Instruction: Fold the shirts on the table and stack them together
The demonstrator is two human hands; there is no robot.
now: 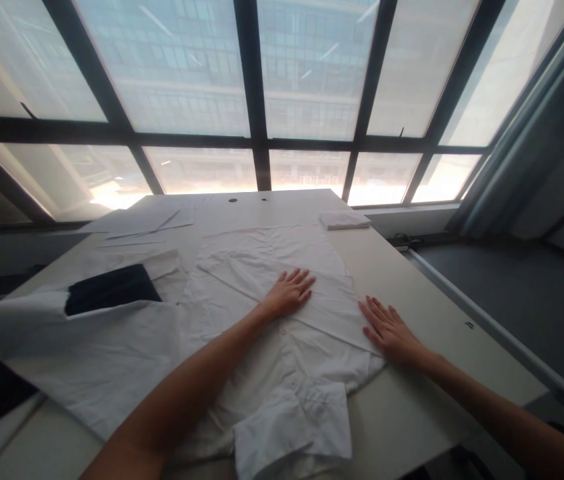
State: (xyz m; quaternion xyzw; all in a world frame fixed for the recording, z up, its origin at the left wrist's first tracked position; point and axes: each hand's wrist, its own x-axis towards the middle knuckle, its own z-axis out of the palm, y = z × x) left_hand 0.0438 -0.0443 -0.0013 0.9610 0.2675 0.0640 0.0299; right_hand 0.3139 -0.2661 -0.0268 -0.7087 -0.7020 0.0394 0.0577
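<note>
L hand [289,292] lies flat at centre of shirt [307,373], fingers spread, gripping nothing, prob. pinning its fold; R hand [389,330], fingers wide too, presses shirt's right edge to table [427,293].

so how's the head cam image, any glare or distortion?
Head view: backlit by the large dark-framed window, lower panes blown out; wide-angle bends the frame bars; the white button-up shirt is dim, low-contrast; left hand and right hand look sharp, no blur.
</note>
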